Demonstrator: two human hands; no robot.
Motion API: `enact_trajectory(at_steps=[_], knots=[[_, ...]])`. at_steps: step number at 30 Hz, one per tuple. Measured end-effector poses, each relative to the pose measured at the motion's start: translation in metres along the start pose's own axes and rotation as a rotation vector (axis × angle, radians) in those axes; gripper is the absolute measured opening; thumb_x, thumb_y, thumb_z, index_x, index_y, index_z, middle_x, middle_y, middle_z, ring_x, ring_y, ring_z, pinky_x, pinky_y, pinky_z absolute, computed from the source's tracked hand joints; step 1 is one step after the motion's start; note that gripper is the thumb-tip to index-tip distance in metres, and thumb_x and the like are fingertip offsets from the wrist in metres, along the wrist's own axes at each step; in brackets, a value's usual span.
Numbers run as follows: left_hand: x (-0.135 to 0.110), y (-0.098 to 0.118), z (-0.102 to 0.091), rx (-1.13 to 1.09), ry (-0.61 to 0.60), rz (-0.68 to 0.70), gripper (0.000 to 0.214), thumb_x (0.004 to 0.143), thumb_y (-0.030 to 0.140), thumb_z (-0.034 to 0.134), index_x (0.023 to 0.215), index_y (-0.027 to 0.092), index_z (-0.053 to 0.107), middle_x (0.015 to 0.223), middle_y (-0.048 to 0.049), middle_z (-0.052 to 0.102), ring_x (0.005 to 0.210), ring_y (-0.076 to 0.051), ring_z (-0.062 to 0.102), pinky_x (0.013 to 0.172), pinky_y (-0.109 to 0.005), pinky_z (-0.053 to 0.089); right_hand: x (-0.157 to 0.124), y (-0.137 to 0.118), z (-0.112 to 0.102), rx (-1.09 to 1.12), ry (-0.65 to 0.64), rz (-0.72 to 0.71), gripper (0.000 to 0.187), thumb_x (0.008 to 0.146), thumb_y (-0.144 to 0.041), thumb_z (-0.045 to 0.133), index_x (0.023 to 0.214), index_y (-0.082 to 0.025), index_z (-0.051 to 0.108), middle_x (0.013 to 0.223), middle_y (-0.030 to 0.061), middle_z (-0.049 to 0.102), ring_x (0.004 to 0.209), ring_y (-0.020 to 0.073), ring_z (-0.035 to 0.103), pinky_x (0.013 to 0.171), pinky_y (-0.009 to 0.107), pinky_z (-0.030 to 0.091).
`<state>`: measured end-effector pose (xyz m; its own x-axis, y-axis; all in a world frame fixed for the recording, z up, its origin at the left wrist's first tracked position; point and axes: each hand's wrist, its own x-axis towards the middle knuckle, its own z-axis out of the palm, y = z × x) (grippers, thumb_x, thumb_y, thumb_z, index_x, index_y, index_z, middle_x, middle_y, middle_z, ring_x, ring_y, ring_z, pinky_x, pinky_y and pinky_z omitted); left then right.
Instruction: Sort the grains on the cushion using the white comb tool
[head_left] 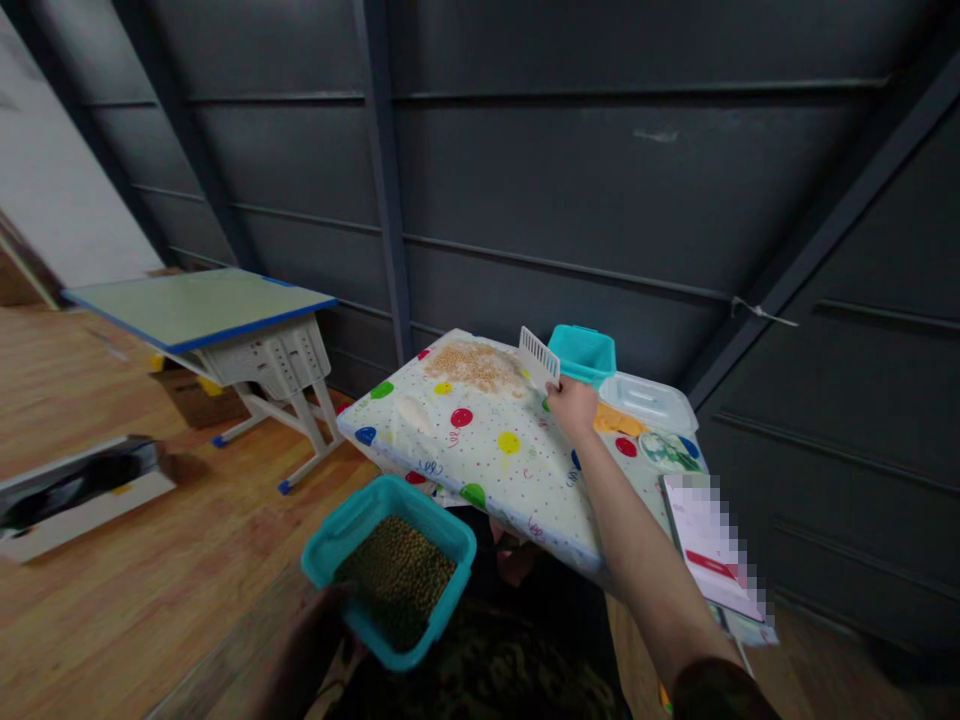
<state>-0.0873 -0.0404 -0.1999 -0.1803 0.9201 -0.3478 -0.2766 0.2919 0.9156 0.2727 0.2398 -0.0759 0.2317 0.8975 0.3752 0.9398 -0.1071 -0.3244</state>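
My right hand reaches forward over a table covered with a white cloth with coloured dots and grips a white comb-like slotted scraper. The scraper stands at the right edge of a pile of pale yellow grains on the cloth. My left hand, mostly in shadow, holds a teal plastic tub below the table's near edge. The tub is filled with small green beans.
A second teal tub and a clear lidded box stand at the table's far right, with an orange piece and a patterned disc beside them. A pink-and-white booklet lies at the right edge. A green-topped desk stands left on the wooden floor, before a dark panelled wall.
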Motion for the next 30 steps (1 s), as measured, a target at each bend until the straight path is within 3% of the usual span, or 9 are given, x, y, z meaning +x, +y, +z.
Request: enact_trajectory(at_steps=[7,15,25,30], knots=[[-0.002,0.004,0.012,0.017,0.000,0.006,0.046,0.067,0.050,0.084,0.040,0.023,0.059,0.030,-0.0031,0.050,0.029,-0.020,0.051,0.036,-0.030,0.038,-0.017,-0.011,0.010,-0.134,-0.082,-0.003,0.036,0.107,-0.029,0.055,0.118,-0.014,0.086,0.111,0.0213,0.085,0.102,0.0327,0.081,0.083,0.036,0.055],[0.001,-0.001,0.008,0.011,-0.032,-0.003,0.043,0.071,0.052,0.081,0.041,0.022,0.070,0.036,-0.0074,0.062,0.033,-0.020,0.057,0.038,-0.029,0.042,-0.034,-0.031,0.011,-0.120,-0.114,-0.083,0.034,0.107,-0.025,0.055,0.117,-0.014,0.085,0.111,0.0197,0.085,0.102,0.0302,0.080,0.082,0.033,0.052],[0.005,-0.003,0.006,0.043,-0.054,-0.005,0.048,0.072,0.052,0.082,0.039,0.022,0.066,0.037,-0.0080,0.063,0.034,-0.020,0.060,0.038,-0.028,0.044,-0.050,-0.048,0.014,-0.112,-0.146,-0.193,0.033,0.109,-0.026,0.052,0.113,-0.015,0.083,0.111,0.0162,0.086,0.104,0.0275,0.081,0.082,0.031,0.050],[0.008,-0.009,0.002,0.022,-0.047,0.012,0.043,0.076,0.053,0.082,0.046,0.023,0.071,0.044,-0.0078,0.072,0.036,-0.020,0.063,0.039,-0.027,0.046,-0.048,-0.048,0.016,-0.091,-0.139,-0.187,0.034,0.110,-0.028,0.053,0.109,-0.014,0.084,0.110,0.0170,0.086,0.101,0.0282,0.081,0.081,0.032,0.049]])
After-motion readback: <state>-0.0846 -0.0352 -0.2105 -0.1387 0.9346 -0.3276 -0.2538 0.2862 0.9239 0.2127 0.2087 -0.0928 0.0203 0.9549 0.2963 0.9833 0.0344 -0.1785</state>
